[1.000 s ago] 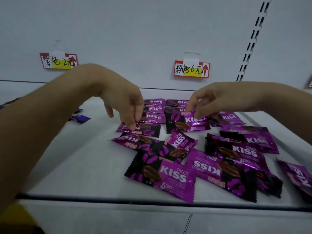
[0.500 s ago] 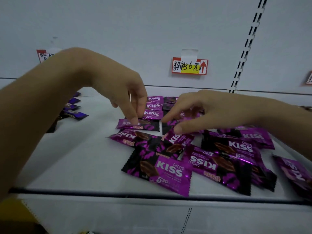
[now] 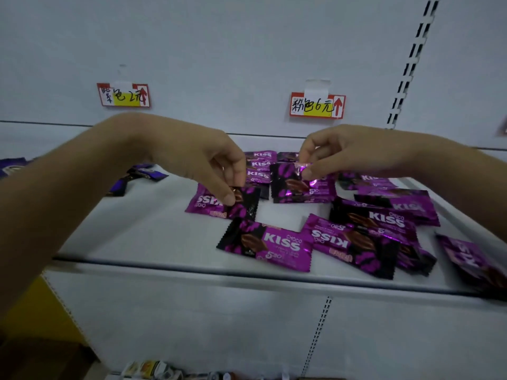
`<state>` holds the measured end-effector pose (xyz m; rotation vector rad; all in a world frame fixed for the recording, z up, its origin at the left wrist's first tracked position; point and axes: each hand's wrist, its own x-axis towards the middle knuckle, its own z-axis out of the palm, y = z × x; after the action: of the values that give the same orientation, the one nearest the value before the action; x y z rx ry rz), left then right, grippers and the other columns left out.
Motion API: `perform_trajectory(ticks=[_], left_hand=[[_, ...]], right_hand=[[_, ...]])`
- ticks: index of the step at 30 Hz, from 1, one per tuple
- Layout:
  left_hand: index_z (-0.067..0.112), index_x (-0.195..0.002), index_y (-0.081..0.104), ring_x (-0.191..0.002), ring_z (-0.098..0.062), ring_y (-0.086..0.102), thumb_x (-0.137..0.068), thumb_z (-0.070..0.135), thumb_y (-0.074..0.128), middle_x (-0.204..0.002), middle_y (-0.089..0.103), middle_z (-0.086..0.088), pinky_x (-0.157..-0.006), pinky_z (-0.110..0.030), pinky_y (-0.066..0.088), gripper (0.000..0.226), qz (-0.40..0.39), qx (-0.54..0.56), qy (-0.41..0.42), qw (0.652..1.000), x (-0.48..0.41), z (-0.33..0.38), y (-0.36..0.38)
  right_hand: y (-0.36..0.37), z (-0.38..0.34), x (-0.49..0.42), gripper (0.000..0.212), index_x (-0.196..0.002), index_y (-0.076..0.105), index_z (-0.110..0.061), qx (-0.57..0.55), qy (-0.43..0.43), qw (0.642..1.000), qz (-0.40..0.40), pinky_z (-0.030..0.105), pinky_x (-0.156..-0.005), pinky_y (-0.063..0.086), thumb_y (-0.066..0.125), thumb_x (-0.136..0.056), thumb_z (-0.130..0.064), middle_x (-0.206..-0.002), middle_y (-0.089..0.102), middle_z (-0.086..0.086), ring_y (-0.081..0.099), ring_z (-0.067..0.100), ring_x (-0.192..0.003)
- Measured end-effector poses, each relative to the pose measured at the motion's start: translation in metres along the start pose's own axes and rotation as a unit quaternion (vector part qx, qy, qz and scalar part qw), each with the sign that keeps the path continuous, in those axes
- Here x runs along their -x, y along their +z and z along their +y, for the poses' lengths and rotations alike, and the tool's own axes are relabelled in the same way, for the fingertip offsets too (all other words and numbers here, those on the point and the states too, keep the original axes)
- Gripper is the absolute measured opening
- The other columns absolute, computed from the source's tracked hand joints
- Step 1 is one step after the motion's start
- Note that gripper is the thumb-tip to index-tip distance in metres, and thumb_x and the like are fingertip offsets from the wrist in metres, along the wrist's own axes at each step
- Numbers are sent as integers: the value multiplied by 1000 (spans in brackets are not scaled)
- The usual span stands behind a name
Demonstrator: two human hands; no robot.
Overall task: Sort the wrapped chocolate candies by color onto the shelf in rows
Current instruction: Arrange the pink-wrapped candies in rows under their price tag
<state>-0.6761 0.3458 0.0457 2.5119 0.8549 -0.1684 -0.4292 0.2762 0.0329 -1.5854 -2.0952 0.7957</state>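
Note:
Several magenta-and-black "KISS" candy packets lie on the white shelf (image 3: 142,231). My left hand (image 3: 216,165) pinches one packet (image 3: 211,205) near its dark end, left of the pile. My right hand (image 3: 332,154) pinches the crinkled top edge of another packet (image 3: 299,187), lifting that edge slightly. A short row of packets (image 3: 259,165) lies at the back between my hands. More packets lie loose in front, one (image 3: 271,246) near the shelf's front edge, one upside down (image 3: 348,242), and others (image 3: 389,218) to the right.
Dark blue-purple candies (image 3: 142,174) lie at the shelf's far left. Two handwritten price tags (image 3: 123,95) (image 3: 317,105) hang on the back wall. A slotted upright (image 3: 411,61) runs up at the right. The shelf's front lip (image 3: 247,270) crosses below the candies.
My left hand has pulled a packet out to the left of the pile. My right hand moved back up and took hold of the top edge of a packet behind the pile.

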Motion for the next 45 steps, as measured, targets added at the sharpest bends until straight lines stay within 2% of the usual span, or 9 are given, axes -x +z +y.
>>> perform_trajectory(ticks=[7,16,22,26,29,32,36,42,45], left_hand=[[21,-86,67,-75,-14,67,-62,36,77,-85,72,-3,-81,-36,51,30,99,77,25,992,-1,-3,9],[17,-86,68,-73,-9,67,-64,28,77,-81,73,0,-70,-18,52,27,120,119,54,984,-6,-5,16],[20,-92,72,-73,-5,66,-68,32,75,-77,72,9,-66,-11,47,26,95,85,43,991,-5,-6,17],[25,-88,72,-69,-2,63,-68,36,73,-72,70,14,-61,-8,43,23,99,62,48,992,-6,-6,21],[24,-84,69,-71,-7,64,-66,37,74,-74,70,10,-61,-12,45,22,99,57,57,992,-8,-6,21],[20,-85,70,-72,-7,64,-73,31,74,-76,70,9,-65,-12,46,17,86,45,66,993,-9,-7,22],[21,-87,72,-72,-2,61,-72,38,69,-81,70,9,-63,-9,44,22,94,18,66,993,-7,-6,22],[25,-86,72,-71,-4,61,-72,45,68,-81,69,8,-65,-14,47,25,152,22,108,982,3,1,21],[30,-88,73,-71,-12,61,-69,54,75,-83,68,6,-70,-29,52,30,113,31,145,982,13,13,25]], right_hand=[[1,-5,8,13,-97,66,-16,3,-9,1000,-16,32,-78,44,67,-84,-16,-82,70,-1,58,11,-74],[5,-3,8,8,-90,70,-25,1,-17,1000,11,51,-74,38,71,-82,-28,-99,64,20,48,29,-82],[8,-3,7,6,-87,73,-27,9,-37,999,15,47,-73,36,69,-83,-26,-98,66,18,50,27,-80],[4,-2,8,10,-88,74,-28,11,-40,999,6,60,-80,42,72,-79,-31,-95,69,11,55,44,-82],[5,0,9,21,-89,75,-28,47,-43,998,-22,53,-84,45,72,-73,-40,-94,71,8,58,42,-89],[8,0,7,16,-92,75,-25,86,-30,995,-27,42,-88,50,71,-79,-33,-89,73,-2,65,23,-88],[14,1,5,12,-92,74,-26,114,-28,993,-22,10,-60,41,72,-80,-31,-72,69,-12,56,0,-60],[12,1,5,14,-88,68,-27,125,-58,990,-9,14,-56,40,74,-77,-33,-68,60,-10,52,4,-57],[0,-14,13,18,-85,70,-26,117,-63,991,-29,22,-58,43,72,-73,-40,-67,61,-12,52,5,-59]])
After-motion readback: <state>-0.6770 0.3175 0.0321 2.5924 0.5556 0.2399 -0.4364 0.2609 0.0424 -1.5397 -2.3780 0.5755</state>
